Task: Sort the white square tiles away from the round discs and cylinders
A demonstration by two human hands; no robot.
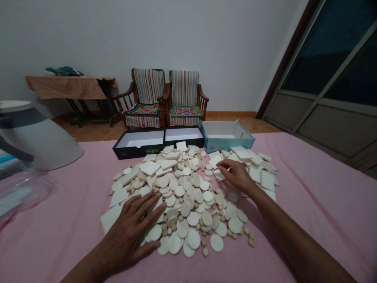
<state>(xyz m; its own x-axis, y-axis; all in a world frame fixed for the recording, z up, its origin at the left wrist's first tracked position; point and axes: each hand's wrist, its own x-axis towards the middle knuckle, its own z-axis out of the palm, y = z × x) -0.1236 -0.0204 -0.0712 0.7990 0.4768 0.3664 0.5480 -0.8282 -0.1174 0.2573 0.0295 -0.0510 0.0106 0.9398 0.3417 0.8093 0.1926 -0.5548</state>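
Note:
A large heap of pale wooden discs [193,218], square tiles [149,168] and small wooden cubes [251,239] is spread over the pink cloth [306,184]. My left hand [141,224] lies flat on the heap's near left side, fingers stretched out over discs and tiles and partly covering them. On the right, my right hand [235,175] has its thumb and fingers curled together at a white square tile [218,175], apparently pinching its edge. More square tiles [267,180] are piled beyond and beside that hand.
Two black open boxes [138,151] with white insides and a light blue open box [229,144] stand behind the heap. A white and grey jug-like vessel [44,137] and clear plastic [23,192] are at the left. Two wooden chairs [149,88] stand by the wall.

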